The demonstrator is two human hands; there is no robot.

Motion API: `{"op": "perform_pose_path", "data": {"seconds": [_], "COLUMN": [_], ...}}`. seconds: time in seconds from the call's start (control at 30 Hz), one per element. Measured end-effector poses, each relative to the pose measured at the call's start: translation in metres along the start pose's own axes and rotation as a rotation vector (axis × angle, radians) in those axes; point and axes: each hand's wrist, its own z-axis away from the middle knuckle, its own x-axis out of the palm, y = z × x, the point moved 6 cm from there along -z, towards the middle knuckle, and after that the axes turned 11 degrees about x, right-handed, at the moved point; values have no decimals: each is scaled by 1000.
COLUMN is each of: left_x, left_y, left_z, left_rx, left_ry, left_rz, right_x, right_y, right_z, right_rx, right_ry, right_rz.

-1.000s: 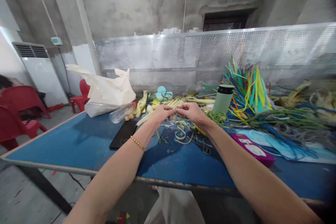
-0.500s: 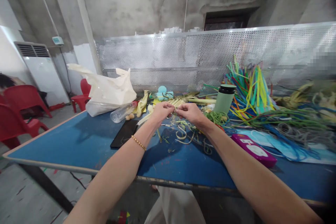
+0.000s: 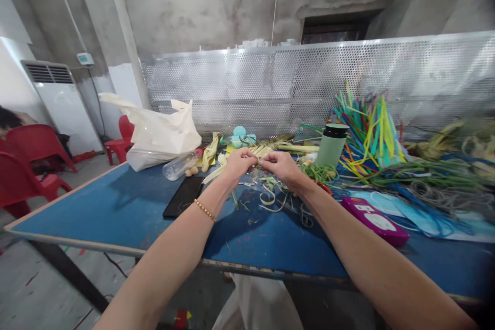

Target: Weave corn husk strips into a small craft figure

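My left hand and my right hand meet fingertip to fingertip above the blue table. Both are closed in a pinch on a small pale strip piece between them; it is too small to name. Under the hands lies a litter of cut pale green strips. A bundle of pale leaf strips lies just behind the hands. A gold bead bracelet sits on my left wrist.
A black phone lies left of the hands, a clear plastic bottle and a cream plastic bag behind it. A green flask, coloured strips, a purple case stand right. Red chairs are at left.
Both hands have risen slightly and stayed pinched together; the view has shifted a little.
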Motion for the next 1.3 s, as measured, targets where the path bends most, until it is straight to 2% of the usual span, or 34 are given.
{"op": "perform_pose_path", "data": {"seconds": [0.27, 0.47, 0.6, 0.7, 0.87, 1.13, 1.3], "left_x": [1, 6, 4, 3, 3, 2, 1], "left_y": [-1, -1, -5, -6, -6, -5, -7], "left_z": [0, 1, 0, 0, 0, -2, -2], "left_rx": [-15, -15, -31, -40, -47, -10, -23], "left_ry": [29, -49, -27, -14, 5, -9, -35], "left_rz": [3, 84, 103, 116, 77, -27, -19], "right_x": [1, -3, -3, -5, -7, -5, -3], "right_y": [-5, -3, -5, -6, -6, -7, -6], "right_z": [3, 0, 0, 1, 0, 0, 0], "right_rx": [-1, -50, -32, -8, -18, -33, -39], "right_ry": [-33, -26, -46, -15, 24, 49, 45], "right_rz": [13, 73, 74, 46, 52, 146, 168]}}
